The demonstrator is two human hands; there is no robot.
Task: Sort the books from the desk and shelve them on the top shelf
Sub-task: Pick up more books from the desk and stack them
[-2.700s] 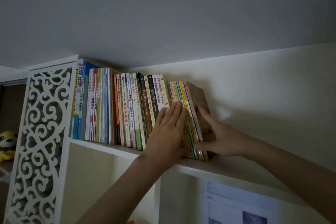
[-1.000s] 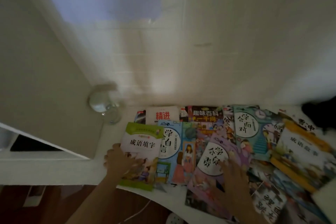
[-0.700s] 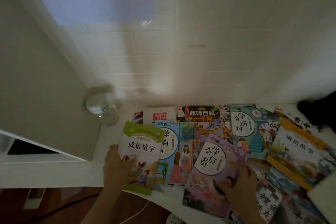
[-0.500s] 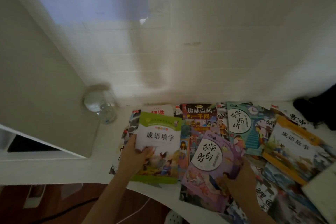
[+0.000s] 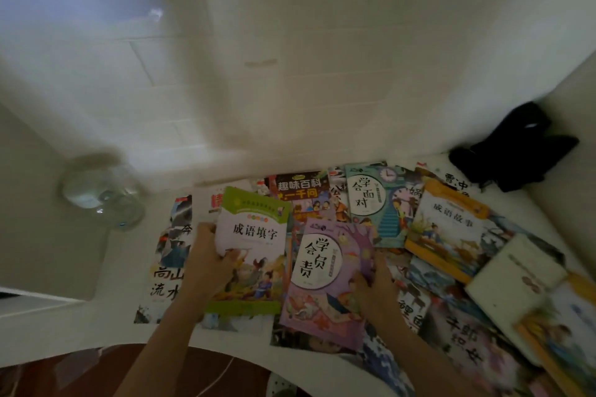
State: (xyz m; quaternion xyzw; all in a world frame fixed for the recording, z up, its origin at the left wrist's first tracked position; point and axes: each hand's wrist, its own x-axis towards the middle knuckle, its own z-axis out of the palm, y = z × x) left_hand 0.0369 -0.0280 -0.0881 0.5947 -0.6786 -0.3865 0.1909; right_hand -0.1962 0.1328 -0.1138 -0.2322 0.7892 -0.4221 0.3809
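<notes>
- Far left: clear glass jar (image 5: 103, 200), round, blurred, on the white surface (image 5: 80, 332), apart from the books.
- Left hand (image 5: 206, 264): grip clamps the left edge of the green-topped book (image 5: 254, 251), thumb on cover, fingers under. Thin glossy paperback, long axis running away from the person, lifted off the pile.
- Right hand (image 5: 374, 290): grip pinches the right edge of the purple book (image 5: 325, 277), same thin glossy sort, tilted a bit, just beside the green one.
- Key relation: each book sits inboard of its hand, edges nearly touching; likely next is stacking the two, then up to the shelf.
- Right: teal book (image 5: 374, 203), orange-edged book (image 5: 451, 229), more overlapping flat on the surface; black cloth (image 5: 512, 151) in the corner.
</notes>
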